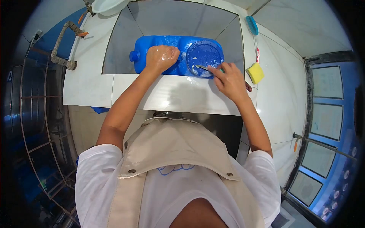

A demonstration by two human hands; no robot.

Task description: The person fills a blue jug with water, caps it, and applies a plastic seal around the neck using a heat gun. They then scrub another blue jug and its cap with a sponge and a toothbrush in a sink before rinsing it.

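Observation:
A big blue plastic jerrycan lies on its side in the tiled sink, its cap end pointing left. My left hand, wet and soapy, presses down on top of it. A round blue lid or dish with white suds rests against the can's right end. My right hand holds a small scrubbing pad with a green edge against that lid's lower rim.
A yellow sponge and a blue brush lie on the white counter to the right. A pipe with a tap runs at the left, beside a metal rack. A pale basin sits at the back left.

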